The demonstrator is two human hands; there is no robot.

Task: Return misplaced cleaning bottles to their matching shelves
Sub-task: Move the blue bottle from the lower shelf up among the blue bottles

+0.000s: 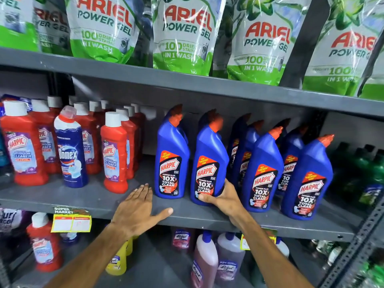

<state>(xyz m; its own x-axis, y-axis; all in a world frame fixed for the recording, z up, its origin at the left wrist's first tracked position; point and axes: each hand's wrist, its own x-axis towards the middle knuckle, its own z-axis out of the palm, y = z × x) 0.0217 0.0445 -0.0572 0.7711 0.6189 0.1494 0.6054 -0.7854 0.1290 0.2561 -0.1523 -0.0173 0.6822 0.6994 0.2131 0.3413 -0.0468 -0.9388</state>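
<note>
Right hand [223,196] fingers grip a blue Harpic bottle [208,163] at its base, on its matching shelf [87,201]. Left hand [138,210] rests beside it, fingers spread, empty. Next, likely: the Domex [70,148] among the red bottles [20,144].

Both arms bare, reaching forward and up. Left hand [138,210] flat, palm down, fingers together, thumb spread out to the side. Right hand [223,199] curled in a grasp, thumb forward, wrist bent.
</note>
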